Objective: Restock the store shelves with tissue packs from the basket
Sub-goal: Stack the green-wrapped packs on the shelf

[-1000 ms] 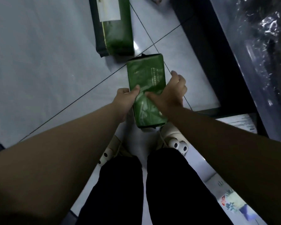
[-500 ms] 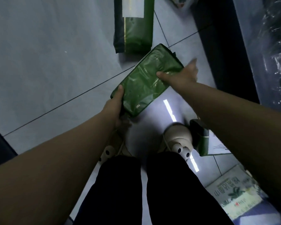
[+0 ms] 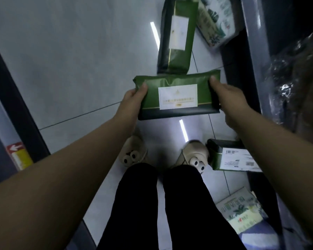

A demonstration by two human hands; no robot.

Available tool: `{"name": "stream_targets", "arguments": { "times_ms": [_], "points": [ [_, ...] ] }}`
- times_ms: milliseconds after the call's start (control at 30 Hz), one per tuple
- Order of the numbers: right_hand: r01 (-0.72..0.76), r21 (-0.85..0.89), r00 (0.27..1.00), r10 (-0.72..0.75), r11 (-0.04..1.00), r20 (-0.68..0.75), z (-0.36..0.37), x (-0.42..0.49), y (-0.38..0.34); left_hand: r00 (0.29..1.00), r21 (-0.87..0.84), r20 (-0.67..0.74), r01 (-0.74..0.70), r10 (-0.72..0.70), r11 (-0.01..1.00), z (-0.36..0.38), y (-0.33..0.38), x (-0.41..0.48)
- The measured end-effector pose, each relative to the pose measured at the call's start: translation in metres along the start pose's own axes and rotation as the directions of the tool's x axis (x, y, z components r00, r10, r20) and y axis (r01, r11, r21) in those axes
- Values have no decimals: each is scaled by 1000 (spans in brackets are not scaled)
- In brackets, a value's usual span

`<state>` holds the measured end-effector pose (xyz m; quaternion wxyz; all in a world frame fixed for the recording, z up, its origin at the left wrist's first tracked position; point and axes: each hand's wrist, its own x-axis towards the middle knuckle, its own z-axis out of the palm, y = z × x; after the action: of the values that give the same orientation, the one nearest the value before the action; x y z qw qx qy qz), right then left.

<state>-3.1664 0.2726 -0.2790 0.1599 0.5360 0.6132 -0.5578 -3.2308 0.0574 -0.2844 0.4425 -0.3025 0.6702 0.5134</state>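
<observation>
I hold a green tissue pack (image 3: 177, 95) with a white label level above the floor, its long side running left to right. My left hand (image 3: 134, 100) grips its left end, thumb on top. My right hand (image 3: 228, 98) grips its right end, thumb on the upper corner. The label faces up toward me.
A second green pack (image 3: 175, 35) lies on the tiled floor beyond, a third (image 3: 231, 156) by my right slipper. White patterned packs (image 3: 215, 20) sit at top right and bottom right (image 3: 242, 212). A shelf edge (image 3: 257, 56) with plastic-wrapped goods runs down the right; a dark shelf base (image 3: 13, 98) is at left.
The pack has turned from lengthwise through a diagonal to lying crosswise, and flipped so its white label faces up. My hands have spread to its two ends.
</observation>
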Motion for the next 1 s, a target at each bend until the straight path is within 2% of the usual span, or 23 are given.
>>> {"name": "stream_targets", "arguments": {
  "times_ms": [100,333,467,567,767,900,1000],
  "points": [
    [67,41,998,-68,997,16,-5,-48,-27,994,-7,-37,-103,103,995,-24,18,-49],
    [48,193,989,-74,980,128,-9,-163,-124,947,29,-142,-286,287,958,-73,83,-185],
    [98,249,961,-157,963,228,-6,-243,-191,932,-100,-104,-357,347,929,-115,146,-268],
    [192,214,934,-245,958,260,0,-305,-249,895,-144,-133,-443,427,885,-151,193,-329],
    [440,126,826,-456,889,331,18,-417,-351,814,-184,-250,-572,525,799,-213,251,-447],
    [557,104,687,-527,824,500,23,-470,-402,748,-228,-387,-644,538,730,-239,272,-511],
    [624,113,601,-567,773,563,27,-507,-438,700,-274,-465,-696,542,664,-251,284,-554]
  ]
}}
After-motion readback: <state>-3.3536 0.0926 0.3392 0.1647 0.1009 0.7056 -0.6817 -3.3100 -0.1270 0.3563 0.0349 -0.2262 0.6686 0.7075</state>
